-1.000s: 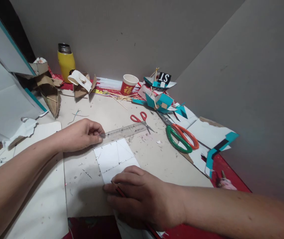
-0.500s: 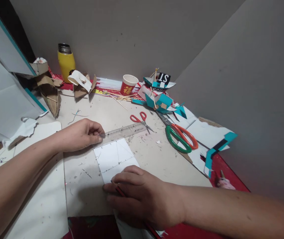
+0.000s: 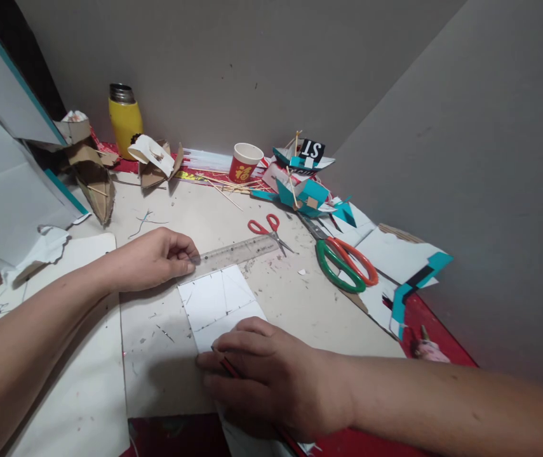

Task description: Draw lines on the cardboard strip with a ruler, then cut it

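Left grip (image 3: 161, 257): pinched closed on the near end of the clear ruler (image 3: 235, 251).
Right grip (image 3: 275, 374): curled around a dark red pencil (image 3: 230, 368), lying over the card's lower part.
White card (image 3: 223, 293): between the hands, lined, top edge just beside the ruler.
Ruler control: held at one end, it could pivot; pressing flat nearer its middle should steady it.
Small scissors (image 3: 271, 230): right at the ruler's far end, so any sliding could catch them.

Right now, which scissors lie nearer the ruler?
The small red-handled scissors, at the end of the ruler; the bigger scissors have green and orange handles.
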A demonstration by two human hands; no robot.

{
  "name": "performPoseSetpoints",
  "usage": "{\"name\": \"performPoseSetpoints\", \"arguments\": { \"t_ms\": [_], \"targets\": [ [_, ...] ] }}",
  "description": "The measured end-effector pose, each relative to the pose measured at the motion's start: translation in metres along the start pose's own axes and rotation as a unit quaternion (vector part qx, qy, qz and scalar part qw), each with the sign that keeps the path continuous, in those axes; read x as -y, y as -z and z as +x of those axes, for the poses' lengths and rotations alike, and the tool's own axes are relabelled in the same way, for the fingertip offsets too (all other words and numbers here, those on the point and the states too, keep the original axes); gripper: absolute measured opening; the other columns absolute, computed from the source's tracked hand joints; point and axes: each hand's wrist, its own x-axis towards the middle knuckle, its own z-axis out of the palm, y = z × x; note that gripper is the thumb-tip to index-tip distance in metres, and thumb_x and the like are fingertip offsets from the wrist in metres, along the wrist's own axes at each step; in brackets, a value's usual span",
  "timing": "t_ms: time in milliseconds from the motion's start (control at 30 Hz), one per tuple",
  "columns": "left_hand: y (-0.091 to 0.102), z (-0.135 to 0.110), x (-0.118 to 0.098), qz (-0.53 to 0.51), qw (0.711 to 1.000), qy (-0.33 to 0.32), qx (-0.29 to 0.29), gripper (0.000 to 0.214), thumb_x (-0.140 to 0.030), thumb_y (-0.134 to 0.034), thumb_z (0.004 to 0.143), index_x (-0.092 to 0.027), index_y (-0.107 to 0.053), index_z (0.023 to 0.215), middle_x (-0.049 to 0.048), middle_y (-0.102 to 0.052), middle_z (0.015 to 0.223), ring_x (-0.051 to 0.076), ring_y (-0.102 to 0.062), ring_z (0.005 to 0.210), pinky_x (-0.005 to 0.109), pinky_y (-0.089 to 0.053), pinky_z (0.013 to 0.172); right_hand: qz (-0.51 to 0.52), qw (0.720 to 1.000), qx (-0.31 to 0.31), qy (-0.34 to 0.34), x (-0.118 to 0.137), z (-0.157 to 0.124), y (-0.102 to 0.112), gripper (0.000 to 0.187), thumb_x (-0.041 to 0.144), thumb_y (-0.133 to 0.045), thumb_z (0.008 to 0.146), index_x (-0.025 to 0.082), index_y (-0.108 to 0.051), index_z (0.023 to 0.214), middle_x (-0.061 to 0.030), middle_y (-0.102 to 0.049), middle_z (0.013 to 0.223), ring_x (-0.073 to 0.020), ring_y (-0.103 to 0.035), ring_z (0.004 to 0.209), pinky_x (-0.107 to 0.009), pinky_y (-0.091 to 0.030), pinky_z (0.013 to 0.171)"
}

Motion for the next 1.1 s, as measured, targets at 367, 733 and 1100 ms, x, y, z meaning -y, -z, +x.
{"name": "performPoseSetpoints", "arguments": {
  "t_ms": [367,733,1100],
  "targets": [
    [0.0004,-0.0002,0.0021,0.007,1.000,-0.008,0.004,0.025,-0.039,-0.063,0.081,-0.016,-0.069,0.089,-0.0001,-0.063,0.072,0.014,-0.049,0.064,0.027,-0.039,0.058,-0.017,0.999,0.030,0.000,0.0006,-0.0042,-0.0009,0.024,0.028,-0.058,0.099,0.013,-0.067,0.116,-0.0105,-0.074,0.117,-0.0183,-0.065,0.102,-0.033,-0.048,0.087],
    [0.0002,-0.0014,-0.0004,0.007,1.000,0.001,0.010,0.028,-0.040,-0.061,0.080,-0.015,-0.068,0.090,0.0004,-0.063,0.073,0.015,-0.049,0.065,0.027,-0.039,0.060,0.005,1.000,-0.001,-0.002,-0.0003,-0.0020,-0.0012,0.022,0.025,-0.059,0.099,0.011,-0.066,0.113,-0.0096,-0.076,0.113,-0.0181,-0.066,0.096,-0.033,-0.049,0.085],
    [-0.0009,-0.0006,0.0008,0.000,1.000,0.000,0.004,0.026,-0.038,-0.061,0.078,-0.015,-0.067,0.088,-0.0018,-0.057,0.070,0.013,-0.045,0.063,0.026,-0.037,0.058,0.007,1.000,0.014,-0.008,0.0000,0.0004,0.0018,0.022,0.024,-0.055,0.101,0.011,-0.066,0.115,-0.0090,-0.076,0.113,-0.0179,-0.065,0.096,-0.033,-0.050,0.084]
  ]
}}
